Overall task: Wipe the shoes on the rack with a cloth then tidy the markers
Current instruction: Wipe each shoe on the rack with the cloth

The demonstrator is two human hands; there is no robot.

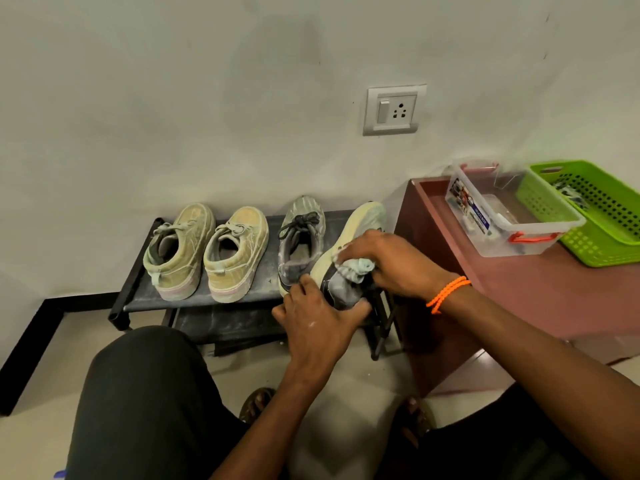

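On the black shoe rack [145,299] stand two dusty tan sneakers [180,251] [237,254] and a grey laced shoe [301,233]. At the rack's right end a fourth shoe [363,220] lies tilted on its side, pale sole up. My left hand [318,323] grips its heel from below. My right hand [384,261] holds a bunched grey cloth [349,275] pressed against the sole near the heel. No markers are clearly visible; something dark lies in the green basket [609,216].
A reddish-brown table [519,292] stands right of the rack, bearing a clear plastic box [485,216] with red clips and the green basket. A wall socket [393,110] is above. My knees and sandalled feet are below the rack.
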